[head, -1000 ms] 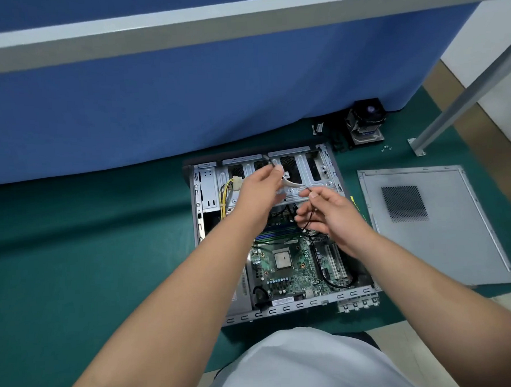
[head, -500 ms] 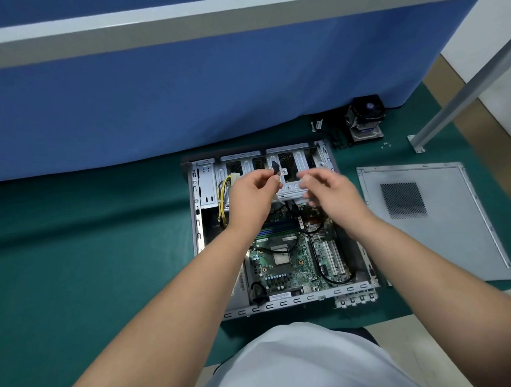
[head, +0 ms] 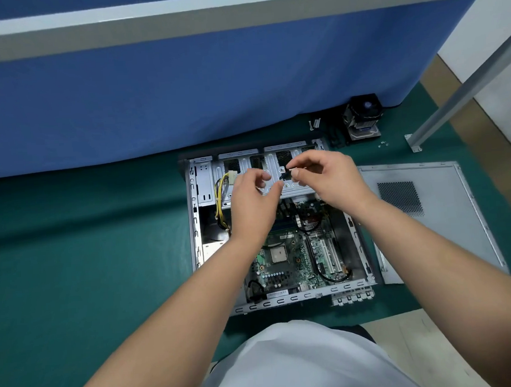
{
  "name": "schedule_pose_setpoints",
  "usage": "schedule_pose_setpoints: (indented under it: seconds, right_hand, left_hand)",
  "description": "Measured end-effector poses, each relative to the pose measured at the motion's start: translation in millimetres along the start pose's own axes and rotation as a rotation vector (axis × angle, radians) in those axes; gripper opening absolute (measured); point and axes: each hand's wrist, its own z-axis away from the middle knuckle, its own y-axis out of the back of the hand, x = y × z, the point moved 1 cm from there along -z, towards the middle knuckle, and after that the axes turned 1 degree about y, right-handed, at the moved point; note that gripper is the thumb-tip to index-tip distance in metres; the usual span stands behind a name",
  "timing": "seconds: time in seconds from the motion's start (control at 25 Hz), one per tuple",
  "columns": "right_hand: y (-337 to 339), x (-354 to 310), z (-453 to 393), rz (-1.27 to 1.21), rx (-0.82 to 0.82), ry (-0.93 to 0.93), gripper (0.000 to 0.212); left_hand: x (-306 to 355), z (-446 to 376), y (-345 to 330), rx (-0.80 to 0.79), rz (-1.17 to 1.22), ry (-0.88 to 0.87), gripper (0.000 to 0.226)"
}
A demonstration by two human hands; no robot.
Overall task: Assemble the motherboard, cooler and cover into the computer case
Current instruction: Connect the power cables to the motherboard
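Note:
The open computer case (head: 302,295) lies flat on the green mat, with the green motherboard (head: 286,270) seated inside it. Both my hands hover over the case's far drive bay. My right hand (head: 329,178) pinches a small black cable connector (head: 287,174) between thumb and forefinger. My left hand (head: 253,202) is just left of it, fingers loosely curled, with nothing seen between them. The black fan cooler (head: 363,118) stands on the mat beyond the case's far right corner. The grey cover panel (head: 448,232) lies flat to the right of the case.
Yellow wires with a white plug (head: 232,176) hang in the case's far left part. A few small screws (head: 383,145) lie near the cooler. A blue partition (head: 183,102) closes off the far side. A slanted metal post (head: 463,88) stands at the right.
Both hands rose from the motherboard to the drive bay. The black connector that my left hand pinched half a second ago is now in my right hand's fingers.

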Motion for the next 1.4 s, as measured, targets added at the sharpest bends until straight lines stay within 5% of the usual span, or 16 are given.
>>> schedule_pose_setpoints:
  seconds: [0.24,0.32,0.6,0.96,1.08,1.28,1.4]
  right_hand:
    - [17.8,-4.3,-6.4,-0.378,0.059,0.003,0.015]
    - [19.9,1.5,-4.2,-0.402,0.065,-0.003,0.017]
    - [-1.4,35.2,16.6,-0.255,-0.014,-0.168,0.020]
    - [-20.3,53.5,25.1,-0.226,-0.017,-0.261,0.022]
    - [-21.4,60.0,24.8,-0.128,-0.050,-0.274,0.019]
    - [1.3,72.1,2.1,0.260,-0.030,-0.041,0.013]
    - [13.1,77.4,-34.5,0.489,-0.099,0.121,0.030]
  left_hand:
    - [5.4,25.0,-16.7,-0.415,0.316,0.181,0.021]
    - [11.0,24.6,-19.4,-0.418,0.484,0.260,0.035]
    - [0.6,8.9,-21.9,-0.289,0.852,0.452,0.021]
    - [-32.3,14.5,-42.4,-0.257,0.817,0.530,0.011]
    - [-38.6,14.4,-45.7,-0.233,0.762,0.514,0.026]
    - [-53.7,13.4,-46.0,-0.256,0.510,0.421,0.009]
    - [-62.1,11.7,-47.9,-0.300,0.433,0.443,0.011]
